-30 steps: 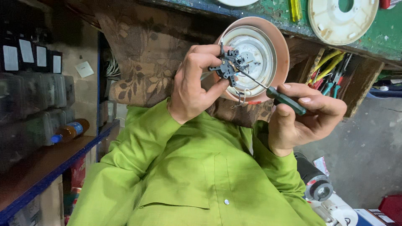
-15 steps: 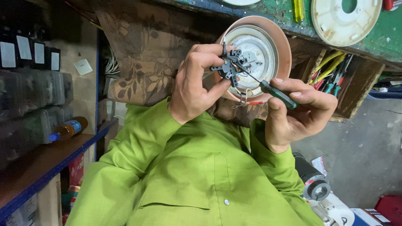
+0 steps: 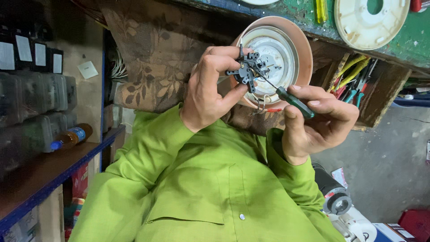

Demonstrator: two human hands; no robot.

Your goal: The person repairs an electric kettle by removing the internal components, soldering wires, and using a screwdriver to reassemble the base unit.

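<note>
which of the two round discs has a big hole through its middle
The cream disc lying on the green bench top; the pink-rimmed round unit behind the hands has its centre filled with metal parts.

Free room and obstacles about the round pinkish housing [image 3: 301, 49]. In front of its open face, the black switch part [image 3: 246, 71], the screwdriver [image 3: 286, 96] and both hands [image 3: 210, 92] [image 3: 320, 118] fill the space. Just above it runs the bench [image 3: 403, 45] edge; beside it, a box of pliers [image 3: 354, 80]. Below it, loose wires [image 3: 264, 107] hang. Open room lies over the green shirt [image 3: 210, 179], well below the housing.
</note>
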